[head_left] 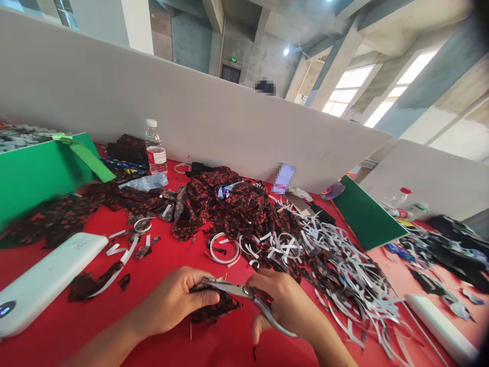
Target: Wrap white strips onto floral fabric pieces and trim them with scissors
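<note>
My left hand (178, 298) is closed around a small piece of dark red-patterned fabric (214, 308) just above the red table (160, 255). My right hand (284, 303) grips metal scissors (244, 293), their blades pointing left into the fabric piece by my left fingers. The two hands sit close together at the table's front edge. A big heap of the same black-and-red fabric (229, 204) lies behind them.
White strip offcuts (344, 260) pile up to the right. A white power bank (46, 278) lies at front left, a water bottle (155, 148) stands at the back by a grey partition (214, 120). Green boards (34, 171) stand left and right (364, 216).
</note>
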The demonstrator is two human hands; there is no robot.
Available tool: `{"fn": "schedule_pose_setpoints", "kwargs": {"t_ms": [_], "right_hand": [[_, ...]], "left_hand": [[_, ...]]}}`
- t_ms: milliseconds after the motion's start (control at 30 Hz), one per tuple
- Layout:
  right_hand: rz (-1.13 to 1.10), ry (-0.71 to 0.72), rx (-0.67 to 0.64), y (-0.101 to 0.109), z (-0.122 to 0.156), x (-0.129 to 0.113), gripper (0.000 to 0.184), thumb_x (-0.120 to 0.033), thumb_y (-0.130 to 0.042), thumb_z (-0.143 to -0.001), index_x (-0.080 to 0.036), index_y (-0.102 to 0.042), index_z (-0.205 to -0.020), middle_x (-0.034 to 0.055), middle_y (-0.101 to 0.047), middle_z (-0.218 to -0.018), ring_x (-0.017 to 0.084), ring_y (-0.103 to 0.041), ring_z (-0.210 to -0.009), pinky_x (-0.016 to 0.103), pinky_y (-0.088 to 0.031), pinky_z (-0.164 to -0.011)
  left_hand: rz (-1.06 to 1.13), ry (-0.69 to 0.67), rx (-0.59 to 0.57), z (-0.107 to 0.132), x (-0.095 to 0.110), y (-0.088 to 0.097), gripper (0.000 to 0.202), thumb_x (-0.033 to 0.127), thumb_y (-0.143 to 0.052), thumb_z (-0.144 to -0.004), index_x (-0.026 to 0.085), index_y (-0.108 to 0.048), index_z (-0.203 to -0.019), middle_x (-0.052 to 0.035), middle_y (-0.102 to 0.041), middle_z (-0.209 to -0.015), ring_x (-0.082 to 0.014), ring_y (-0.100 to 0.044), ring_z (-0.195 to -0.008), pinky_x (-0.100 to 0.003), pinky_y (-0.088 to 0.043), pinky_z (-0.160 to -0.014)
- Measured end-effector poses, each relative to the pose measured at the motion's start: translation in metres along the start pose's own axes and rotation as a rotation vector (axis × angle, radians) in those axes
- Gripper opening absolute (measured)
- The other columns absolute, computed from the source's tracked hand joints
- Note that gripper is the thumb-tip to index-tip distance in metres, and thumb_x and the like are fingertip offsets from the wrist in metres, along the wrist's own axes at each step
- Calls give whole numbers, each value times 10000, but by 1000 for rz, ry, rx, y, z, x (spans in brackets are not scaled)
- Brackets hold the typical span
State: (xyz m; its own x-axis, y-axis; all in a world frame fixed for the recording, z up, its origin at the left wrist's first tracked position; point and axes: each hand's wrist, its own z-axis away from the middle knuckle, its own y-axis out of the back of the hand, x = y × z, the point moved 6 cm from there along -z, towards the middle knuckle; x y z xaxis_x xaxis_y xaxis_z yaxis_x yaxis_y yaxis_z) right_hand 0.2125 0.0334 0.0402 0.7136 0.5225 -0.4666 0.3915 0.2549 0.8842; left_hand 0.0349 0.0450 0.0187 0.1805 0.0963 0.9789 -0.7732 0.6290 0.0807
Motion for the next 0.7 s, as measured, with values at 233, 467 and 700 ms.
{"fn": "schedule_pose_setpoints", "kwargs": {"t_ms": [233, 467, 700], "right_hand": [[5, 12, -12, -1, -2, -5, 527, -637, -690, -626, -194, -601, -896, 5, -555, -751, 127, -490, -595, 214, -277, -514], [9, 33, 10, 1, -2, -3, 497, -626, -702, -619, -190, -607, -839, 1, -542, -702, 122, -457, -572, 217, -261, -505], [-5, 33, 14, 1, -4, -6, 514, -624, -707, -614, -188, -610, -868, 3, -551, -726, 120, -467, -580, 212, -263, -505]], "left_hand": [[6, 10, -39, 2, 6, -4, 248, 364, -585, -794, 138, -685, -821, 36, -499, -619, -117, -389, -612, -221, -296, -568], [-14, -7, -62, 3, 9, -5, 294, 425, -596, -782, 138, -640, -733, 45, -382, -610, -115, -323, -610, -226, -249, -552], [23, -4, -73, 2, 8, -6, 270, 402, -610, -779, 134, -620, -745, 46, -346, -631, -113, -294, -625, -231, -232, -560]]}}
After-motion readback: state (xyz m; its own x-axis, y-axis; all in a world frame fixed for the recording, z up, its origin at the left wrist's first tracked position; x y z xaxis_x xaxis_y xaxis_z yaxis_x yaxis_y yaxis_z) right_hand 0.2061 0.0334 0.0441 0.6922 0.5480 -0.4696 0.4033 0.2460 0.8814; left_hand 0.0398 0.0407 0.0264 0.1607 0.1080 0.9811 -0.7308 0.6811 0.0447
